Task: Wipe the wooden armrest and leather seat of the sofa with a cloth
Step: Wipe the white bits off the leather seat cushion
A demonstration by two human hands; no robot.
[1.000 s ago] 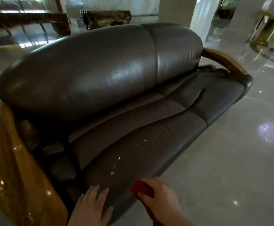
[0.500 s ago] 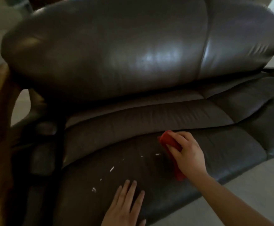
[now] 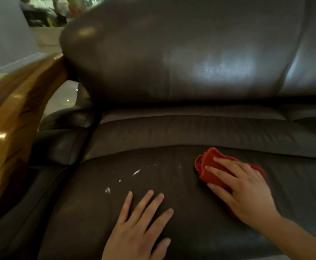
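Observation:
The dark brown leather seat (image 3: pixel 181 218) fills the lower view, with small white flecks (image 3: pixel 136 172) scattered on its left-middle part. A red cloth (image 3: pixel 208 168) lies bunched on the seat at the right. My right hand (image 3: pixel 245 188) presses flat on top of the cloth, fingers spread over it. My left hand (image 3: pixel 140 228) rests palm-down on the seat in front, fingers apart, holding nothing. The glossy wooden armrest (image 3: pixel 12 117) curves along the left edge.
The padded leather backrest (image 3: pixel 181 49) rises behind the seat. A small leather side pad (image 3: pixel 65 145) sits between armrest and seat. Pale polished floor (image 3: pixel 61 98) shows through the gap under the armrest, with a wall (image 3: pixel 5 30) at the far left.
The view has closed in on the seat. My right hand has flattened onto the red cloth, and my left hand has slid further onto the cushion.

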